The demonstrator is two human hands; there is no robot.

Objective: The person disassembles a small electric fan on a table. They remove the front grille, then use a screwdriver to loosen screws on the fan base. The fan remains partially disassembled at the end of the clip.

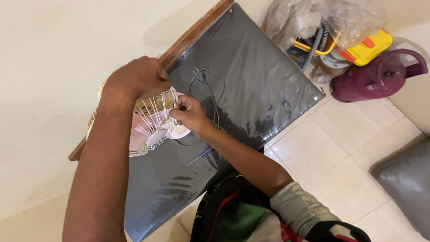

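Under your hands you have a fan grille [150,123] of white wire, its thin ribs fanning out in a radial pattern over a pale pink centre. The round cap [180,130] beside it is white. The counter [251,89] is covered in a glossy black sheet, edged by a brown wooden strip [192,33]. A dark grey cord [210,89] loops across the black. The floor [340,148] is cream tile in a grid of pale joints. By the wall you see a maroon gas cylinder [376,76], a yellow case [369,47] with orange catches, and a clear, cloudy plastic bag [313,18]. A grey cushion [405,179] lies at the right. Your sleeve [300,206] is grey; the bag [237,210] near you is black with green and red.
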